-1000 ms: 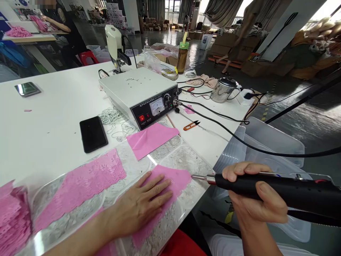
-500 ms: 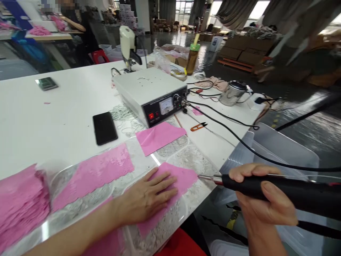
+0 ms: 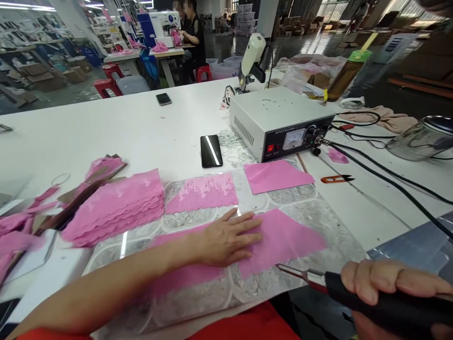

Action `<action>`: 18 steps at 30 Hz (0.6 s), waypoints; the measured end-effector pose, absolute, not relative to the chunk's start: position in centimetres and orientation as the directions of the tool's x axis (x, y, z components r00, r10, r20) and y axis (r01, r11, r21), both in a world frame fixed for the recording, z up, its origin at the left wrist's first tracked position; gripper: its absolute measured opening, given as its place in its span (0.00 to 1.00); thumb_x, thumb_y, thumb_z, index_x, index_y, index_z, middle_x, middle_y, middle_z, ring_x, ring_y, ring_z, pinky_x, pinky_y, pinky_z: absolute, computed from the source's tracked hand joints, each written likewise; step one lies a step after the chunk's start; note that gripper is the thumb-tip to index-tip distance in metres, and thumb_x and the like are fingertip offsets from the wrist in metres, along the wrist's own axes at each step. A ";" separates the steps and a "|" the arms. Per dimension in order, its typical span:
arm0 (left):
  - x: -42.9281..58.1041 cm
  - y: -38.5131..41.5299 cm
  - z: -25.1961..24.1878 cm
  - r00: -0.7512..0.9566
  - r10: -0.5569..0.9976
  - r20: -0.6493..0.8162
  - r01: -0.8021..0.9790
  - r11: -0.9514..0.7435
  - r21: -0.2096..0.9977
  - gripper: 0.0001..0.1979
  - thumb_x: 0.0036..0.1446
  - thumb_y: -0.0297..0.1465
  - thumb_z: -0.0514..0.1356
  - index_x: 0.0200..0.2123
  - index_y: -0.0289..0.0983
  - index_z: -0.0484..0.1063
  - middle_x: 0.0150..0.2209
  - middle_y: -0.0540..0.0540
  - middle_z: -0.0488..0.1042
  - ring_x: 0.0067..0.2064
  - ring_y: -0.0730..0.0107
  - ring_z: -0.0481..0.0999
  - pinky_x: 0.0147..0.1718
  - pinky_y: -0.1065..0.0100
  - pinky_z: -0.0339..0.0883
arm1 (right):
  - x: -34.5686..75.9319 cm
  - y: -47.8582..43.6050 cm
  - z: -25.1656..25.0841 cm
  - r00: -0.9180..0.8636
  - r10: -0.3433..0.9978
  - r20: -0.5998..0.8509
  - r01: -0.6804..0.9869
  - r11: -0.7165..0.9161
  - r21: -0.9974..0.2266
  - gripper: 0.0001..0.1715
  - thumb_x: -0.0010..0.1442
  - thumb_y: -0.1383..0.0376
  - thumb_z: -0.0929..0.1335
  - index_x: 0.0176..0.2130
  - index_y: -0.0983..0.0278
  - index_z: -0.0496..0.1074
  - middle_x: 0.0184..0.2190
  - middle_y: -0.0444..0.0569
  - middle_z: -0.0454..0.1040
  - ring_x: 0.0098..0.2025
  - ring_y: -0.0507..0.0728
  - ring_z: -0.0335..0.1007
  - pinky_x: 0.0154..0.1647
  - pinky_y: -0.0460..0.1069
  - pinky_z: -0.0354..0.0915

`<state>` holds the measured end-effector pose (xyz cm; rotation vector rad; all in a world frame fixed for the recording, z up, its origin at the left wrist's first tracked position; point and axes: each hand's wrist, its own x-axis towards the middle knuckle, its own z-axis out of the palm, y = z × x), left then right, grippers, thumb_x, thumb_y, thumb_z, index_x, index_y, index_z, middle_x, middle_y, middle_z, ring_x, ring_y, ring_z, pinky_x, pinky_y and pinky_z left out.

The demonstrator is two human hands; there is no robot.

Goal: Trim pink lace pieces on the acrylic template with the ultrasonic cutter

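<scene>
My left hand [image 3: 226, 238] lies flat, fingers stretched out, on a pink fabric piece [image 3: 283, 241] spread over a clear plastic mat [image 3: 329, 226] on the white table [image 3: 106, 137]. My right hand [image 3: 389, 283] is closed round a black corded tool [image 3: 375, 307]. Its thin metal tip [image 3: 290, 270] sits just off the near edge of the pink piece. A pink lace strip [image 3: 201, 192] and a smaller plain pink piece [image 3: 276, 175] lie farther back on the mat.
A stack of pink lace pieces [image 3: 113, 208] lies left of the mat. Behind stand a white control box [image 3: 279, 123], a black phone [image 3: 211, 150], orange snips [image 3: 334, 178], black cables [image 3: 389, 174], a steel pot [image 3: 421, 137] and a bottle [image 3: 345, 75]. A person sits at a far table.
The view has swung left, bringing the lace stack into sight. My right hand and the tool have drawn back toward the near table edge. My left hand stays flat on the pink piece.
</scene>
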<state>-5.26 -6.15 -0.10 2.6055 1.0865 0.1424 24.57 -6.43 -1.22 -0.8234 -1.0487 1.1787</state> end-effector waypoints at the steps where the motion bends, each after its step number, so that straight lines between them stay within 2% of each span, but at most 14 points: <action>1: -5.3 -6.4 -0.3 0.703 0.710 -0.032 0.680 -0.659 0.320 0.24 0.70 0.41 0.49 0.63 0.37 0.62 0.69 0.39 0.51 0.71 0.51 0.48 0.67 0.44 0.39 | 23.6 -6.6 -1.1 0.045 0.972 0.233 -0.354 0.233 -0.906 0.12 0.53 0.51 0.66 0.33 0.54 0.67 0.25 0.43 0.57 0.21 0.53 0.54 0.21 0.52 0.56; 4: -5.2 -6.8 -0.8 0.698 0.716 -0.009 0.682 -0.660 0.313 0.24 0.69 0.42 0.50 0.64 0.38 0.61 0.69 0.39 0.52 0.70 0.51 0.48 0.67 0.44 0.37 | 21.0 -7.3 -0.1 -0.069 0.962 0.264 -0.427 0.211 -0.880 0.12 0.55 0.53 0.67 0.36 0.57 0.69 0.26 0.43 0.59 0.23 0.53 0.58 0.22 0.50 0.60; 8: -5.2 -6.9 -1.4 0.698 0.714 0.055 0.670 -0.679 0.302 0.24 0.69 0.42 0.50 0.63 0.38 0.62 0.69 0.40 0.54 0.70 0.53 0.49 0.67 0.46 0.36 | 18.7 -8.2 1.8 -0.231 0.931 0.283 -0.429 0.164 -0.888 0.11 0.59 0.55 0.66 0.38 0.59 0.69 0.27 0.44 0.62 0.26 0.53 0.63 0.25 0.50 0.65; 18: -5.3 -7.0 -1.9 0.702 0.707 0.090 0.664 -0.694 0.278 0.23 0.69 0.42 0.49 0.63 0.39 0.63 0.68 0.40 0.55 0.70 0.53 0.51 0.67 0.45 0.38 | 16.9 -8.4 3.6 -0.278 0.917 0.287 -0.377 0.171 -0.910 0.10 0.57 0.56 0.67 0.36 0.58 0.71 0.25 0.45 0.65 0.25 0.55 0.66 0.24 0.52 0.69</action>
